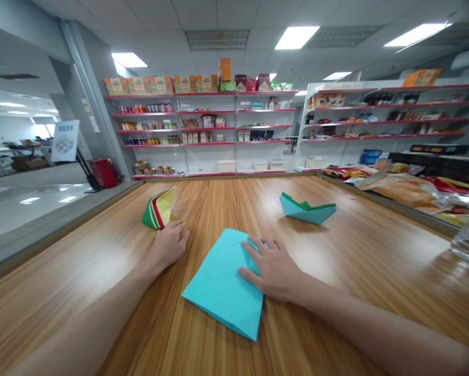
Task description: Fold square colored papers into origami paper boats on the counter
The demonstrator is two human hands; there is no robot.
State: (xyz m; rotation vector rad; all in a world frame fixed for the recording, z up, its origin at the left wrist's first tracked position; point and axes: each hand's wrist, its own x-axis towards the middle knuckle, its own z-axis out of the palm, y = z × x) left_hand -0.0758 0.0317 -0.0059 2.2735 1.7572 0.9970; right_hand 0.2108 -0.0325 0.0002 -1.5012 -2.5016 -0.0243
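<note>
Head view, blue paper [224,284], long axis slanting forward-right

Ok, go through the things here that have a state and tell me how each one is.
Blue paper: folded, lying on the table.
Green-and-blue paper boat: folded, upright.
Multicoloured papers: folded, layered together.
Left hand: fingers bent, contact with multicoloured papers unclear.
Right hand: fingers spread on blue paper.
Ceiling lights: lit.

Bright ceiling panels [297,37], glare on tabletop [348,256]
</note>
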